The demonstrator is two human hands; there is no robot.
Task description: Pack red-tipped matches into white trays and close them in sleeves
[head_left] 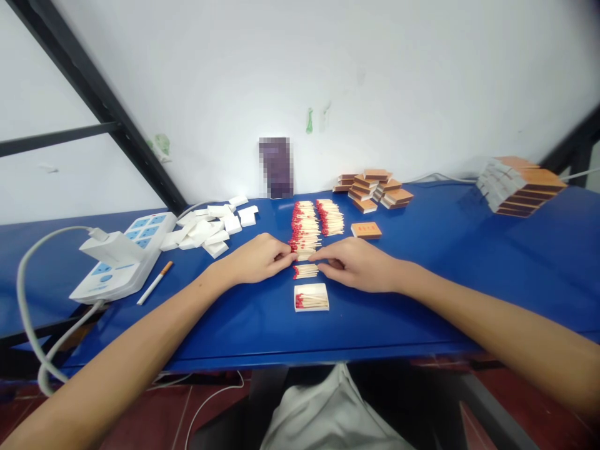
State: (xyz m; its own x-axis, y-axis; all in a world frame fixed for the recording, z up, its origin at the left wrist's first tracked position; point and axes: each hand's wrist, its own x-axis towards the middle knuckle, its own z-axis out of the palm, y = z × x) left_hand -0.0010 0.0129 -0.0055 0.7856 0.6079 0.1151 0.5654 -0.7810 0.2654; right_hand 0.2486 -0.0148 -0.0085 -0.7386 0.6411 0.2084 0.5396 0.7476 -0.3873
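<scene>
Small bundle of red-tipped wooden matches (305, 270) lies mid blue tabletop (445, 275), pinched at its ends. Left hand (255, 259) and right hand (359, 265): each grip closed on it. Open white matchbox tray (311, 297) just nearer; loose match pile (307, 226) just beyond.

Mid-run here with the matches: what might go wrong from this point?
1. The left hand and right hand crowd the near end of the match rows; a slip could scatter them and the loose bundle of matches by the fingers.
2. The open tray of matches sits near the front edge of the table; a wrist might knock it off.
3. Red heads lie packed together, and a cigarette shares the table; rubbing could possibly ignite one.
</scene>
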